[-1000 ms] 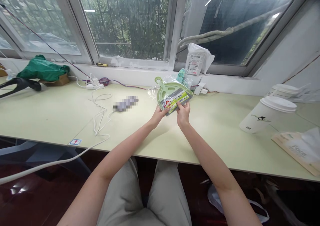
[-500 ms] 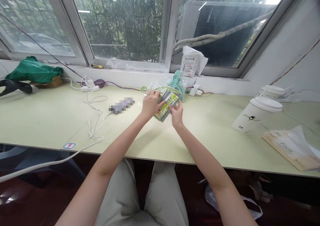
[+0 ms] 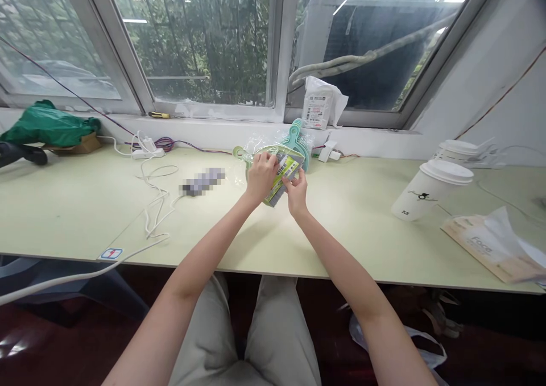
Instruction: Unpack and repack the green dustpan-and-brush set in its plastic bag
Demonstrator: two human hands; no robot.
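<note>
Both hands hold a small light-green dustpan-and-brush set point(image 3: 274, 197) with grey bristles and a yellow-green printed label. It is tilted above the table. My left hand point(image 3: 261, 175) lies across its upper left part, fingers bent over the label. From the right, my right hand point(image 3: 296, 191) pinches the lower edge between thumb and fingers. The round-holed green handle point(image 3: 238, 152) points left. Clear plastic wrap shows around the set. Just behind it lie several teal dustpans point(image 3: 294, 135), nested together and partly covered by the set.
White paper cups point(image 3: 416, 195) and a tissue pack point(image 3: 490, 244) occupy the right side. A blurred-out grey object point(image 3: 202, 181), white cables point(image 3: 156, 210) and a power strip point(image 3: 147, 154) lie left. A wrapped white package point(image 3: 318, 104) stands by the window. A green bag point(image 3: 51, 124) is far left.
My left hand has slid slightly right over the label, covering more of it. My right hand still grips the lower right edge. The whole view has shifted a little.
</note>
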